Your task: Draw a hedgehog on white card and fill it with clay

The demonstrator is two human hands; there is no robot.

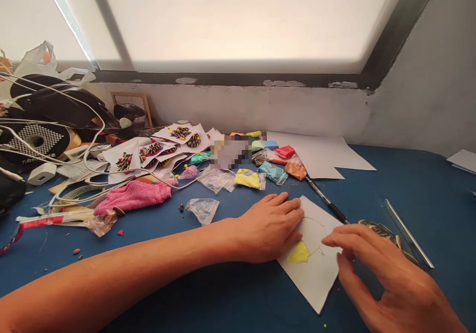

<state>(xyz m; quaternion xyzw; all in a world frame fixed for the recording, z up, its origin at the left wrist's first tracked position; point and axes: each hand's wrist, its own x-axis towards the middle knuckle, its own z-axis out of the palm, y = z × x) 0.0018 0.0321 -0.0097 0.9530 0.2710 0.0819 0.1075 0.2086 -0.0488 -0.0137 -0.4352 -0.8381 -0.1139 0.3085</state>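
Right hand [390,278] nearest, left hand [269,226] on white paper [318,281]

Right fingers loosely bent, index and thumb parted, nothing visible between; contact with paper unclear. Left fingers outstretched across its edge. Flat on the blue table [223,296] between both hands: the paper, with drawn lines [323,225] and a yellow patch [298,253] just beside the left thumb.

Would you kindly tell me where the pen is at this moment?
In the head view, the pen lies right of centre, between the orange packet and the right hand, beside the drawing paper.
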